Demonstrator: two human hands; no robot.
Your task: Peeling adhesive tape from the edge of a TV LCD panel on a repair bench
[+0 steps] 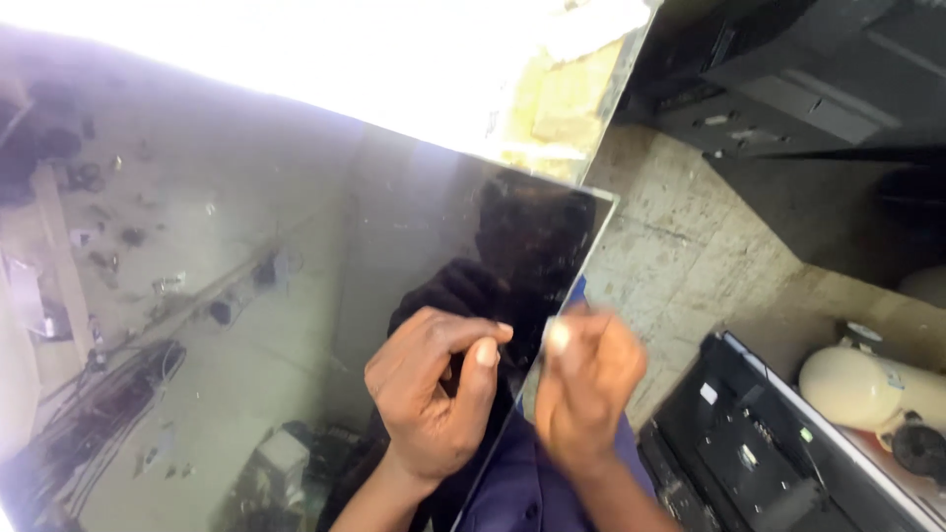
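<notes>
1. Glossy dark panel (pixel 296 246) fills the left of the view, tilted, its right edge running down between the two hands; it mirrors a wall and cables.
2. Left hand (pixel 434 389) lies on the panel's face near that edge, fingers curled, thumb pressed toward the forefinger; whether this grip pinches anything cannot be told.
3. Right hand (pixel 589 379) is blurred, just beside the panel's edge, its grip clenched around something small and pale.
4. Black device (pixel 759 453) lies on the concrete floor (pixel 670 246), with a cream cylinder (pixel 862 389) beside it.
</notes>
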